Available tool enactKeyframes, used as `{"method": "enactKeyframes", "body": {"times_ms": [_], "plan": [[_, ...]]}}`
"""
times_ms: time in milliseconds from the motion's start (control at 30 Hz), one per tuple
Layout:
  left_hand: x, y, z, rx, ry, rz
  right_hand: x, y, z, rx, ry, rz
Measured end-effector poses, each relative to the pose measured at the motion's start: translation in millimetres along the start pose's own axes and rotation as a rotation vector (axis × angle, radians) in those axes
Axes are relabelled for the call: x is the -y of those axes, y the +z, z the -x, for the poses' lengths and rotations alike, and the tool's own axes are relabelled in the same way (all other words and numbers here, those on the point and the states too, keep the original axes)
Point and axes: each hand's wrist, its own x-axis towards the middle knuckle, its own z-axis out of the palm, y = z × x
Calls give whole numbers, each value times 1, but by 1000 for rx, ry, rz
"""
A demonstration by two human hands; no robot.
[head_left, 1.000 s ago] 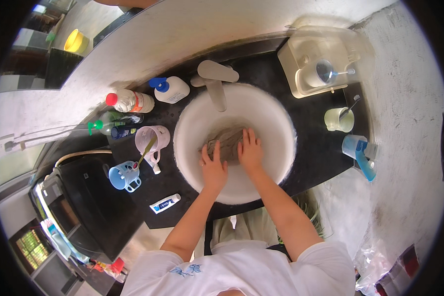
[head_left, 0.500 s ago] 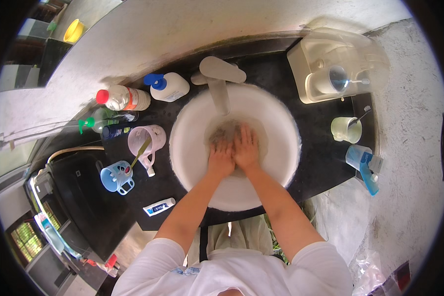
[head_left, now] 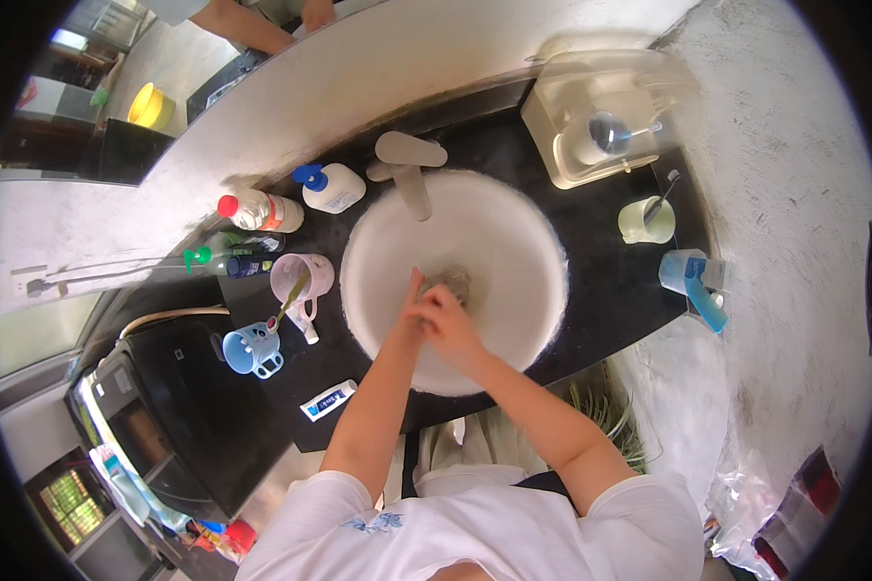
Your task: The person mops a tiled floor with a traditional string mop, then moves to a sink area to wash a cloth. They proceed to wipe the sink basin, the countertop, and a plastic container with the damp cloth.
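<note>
Lower left of frame was dark and hard to read: a black cabinet [head_left: 179, 426] with clutter at its foot, too small to identify. Fisheye bent every edge near the rim.

Left part of the black counter [head_left: 601, 281]: a blue cup [head_left: 252, 349], a pink cup [head_left: 300, 279] with a toothbrush in it, a small white tube [head_left: 327, 399] lying flat near the front edge. Behind them a clear bottle with a red cap [head_left: 260, 210], a green-topped spray bottle [head_left: 225, 257] lying partly hidden, and a white bottle with a blue cap [head_left: 329, 187].

Centre: round white sink [head_left: 513, 242] set in the counter, tap [head_left: 412, 169] at its back rim. Both hands were over the basin near the drain. Left hand [head_left: 412, 308] was mostly covered by the right hand [head_left: 448, 324], which was pressed against it; fingers closed together, nothing visibly held. Something greyish at the drain [head_left: 452, 283] just above the fingertips; could not tell what it was, or whether water was running.

Right: a pale plastic tray [head_left: 562, 145] holding a round object, a pale green cup [head_left: 641, 220] with a brush, and a blue cup [head_left: 686, 274] near the counter's right end. Rough white wall [head_left: 794, 194] beyond.

Top left: mirror [head_left: 126, 107] cut off by the rim, showing another person's arms only.
</note>
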Motion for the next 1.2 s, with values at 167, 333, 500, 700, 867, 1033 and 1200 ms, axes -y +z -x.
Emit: {"method": "enactKeyframes", "body": {"times_ms": [167, 333, 500, 700, 867, 1033, 1200], "plan": [[-3, 6, 30, 157, -56, 76, 25, 6, 15, -242, -57, 63], [3, 10, 41, 111, 14, 112, 22, 5, 17, -305, 20, 538], [9, 16, 33, -24, 86, 150, -19, 11, 16, -112, 171, 313], [17, 25, 28, -159, 151, 77, -40, 11, -1, -197, 73, 249], [17, 3, 10, -261, 269, -415, -43, 16, -8, -213, 415, -31], [4, -1, 15, -207, 328, -927, -129, 17, -2, -382, 700, -524], [37, -39, 12, -496, 784, -1411, -111, -14, -4, -211, 223, 662]]}}
